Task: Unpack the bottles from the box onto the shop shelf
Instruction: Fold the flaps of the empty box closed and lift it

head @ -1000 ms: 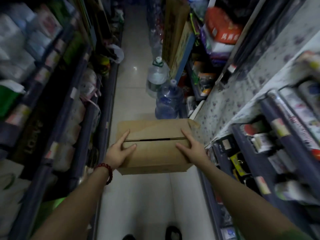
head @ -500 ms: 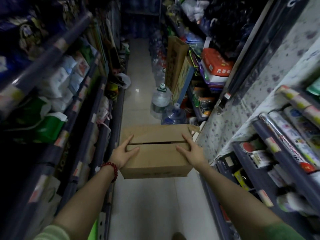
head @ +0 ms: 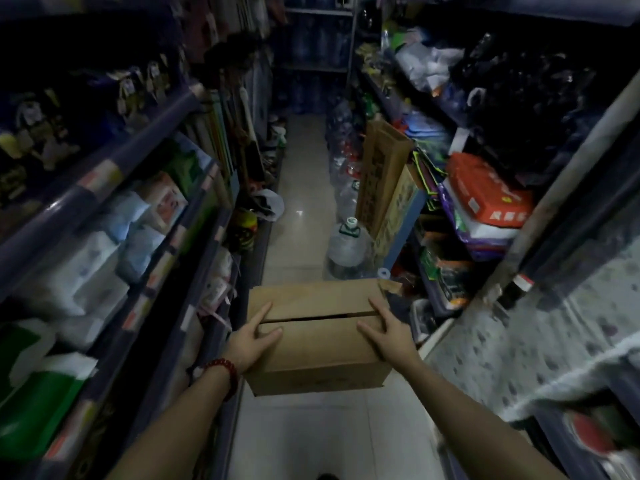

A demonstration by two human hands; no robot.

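A brown cardboard box point(head: 317, 355) with its top flaps closed is held in the air over the aisle floor. My left hand point(head: 251, 344) grips its left side, fingers on the top flap, a red bead bracelet on the wrist. My right hand point(head: 389, 336) grips its right side the same way. A thin dark slit runs between the two flaps. No bottles from inside the box are visible. Shop shelves run on both sides: the left shelving point(head: 162, 258) and the right shelving point(head: 440, 299).
A narrow tiled aisle point(head: 301, 188) runs ahead. Large water jugs point(head: 348, 249) stand on the floor at the right, with tall cardboard cartons point(head: 382, 174) leaning behind them. A white bag point(head: 272, 204) lies at the left shelf's foot. A patterned cloth point(head: 540, 344) covers the near right surface.
The view has tilted up and moved forward along the aisle, showing more of the far end. Both hands keep the same grip on the box.
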